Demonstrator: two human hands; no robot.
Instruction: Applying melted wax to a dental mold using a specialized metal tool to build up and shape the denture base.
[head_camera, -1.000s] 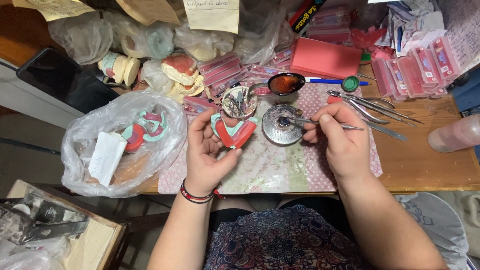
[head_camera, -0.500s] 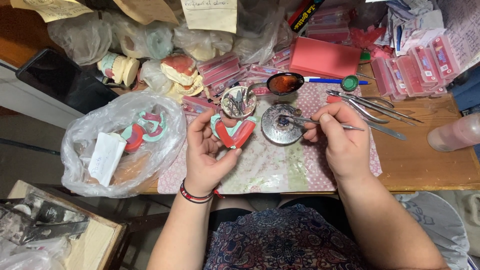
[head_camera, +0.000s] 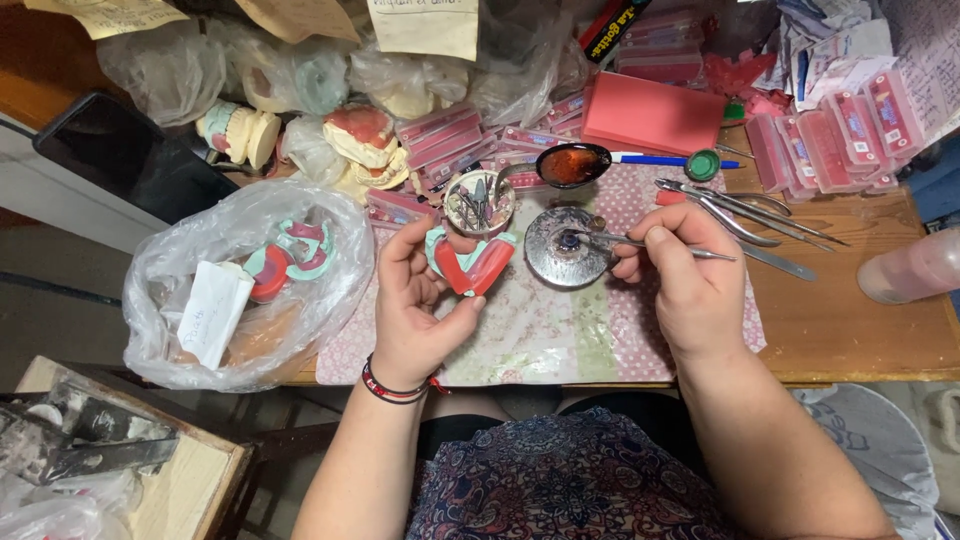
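Denture model (head_camera: 470, 262) — red wax (horseshoe-shaped), pale green base, left hand (head_camera: 418, 310)

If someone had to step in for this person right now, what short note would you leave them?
Left hand: holds a red and green dental mould above the patterned mat.
Right hand: holds a thin metal tool, its tip over the round metal dish.
Nearby: small tool cup, spoon of dark red material, more metal instruments, and a clear bag with further moulds.
Done: mould picked up, tool at the dish.
Left: the tool has not touched the mould yet.
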